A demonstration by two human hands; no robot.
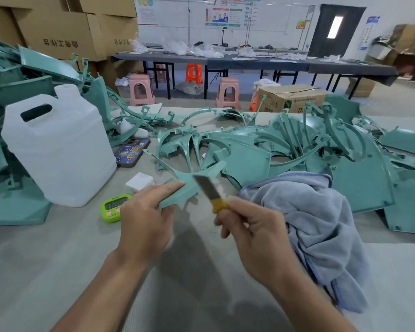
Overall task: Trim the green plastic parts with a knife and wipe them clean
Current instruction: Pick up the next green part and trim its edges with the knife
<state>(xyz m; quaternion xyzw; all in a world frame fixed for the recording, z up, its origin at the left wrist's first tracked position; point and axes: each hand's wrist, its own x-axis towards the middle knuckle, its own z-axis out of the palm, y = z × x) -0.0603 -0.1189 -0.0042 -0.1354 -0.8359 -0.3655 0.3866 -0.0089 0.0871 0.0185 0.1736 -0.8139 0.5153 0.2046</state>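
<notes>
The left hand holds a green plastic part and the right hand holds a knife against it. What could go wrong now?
The yellow-handled metal knife crosses the curved green plastic part close to the left hand gripping it; a slip could cut the fingers.
The part seems held by one end, so it may flex under the knife.

jug [58,149] left, cloth [316,224] right, parts [285,149] behind

A white wall [285,17] carries posters [223,15] beside a dark door [336,29]. Long tables [249,62], pink stools [140,89], stacked boxes [58,27]; the floor [391,97] seems grey.
</notes>
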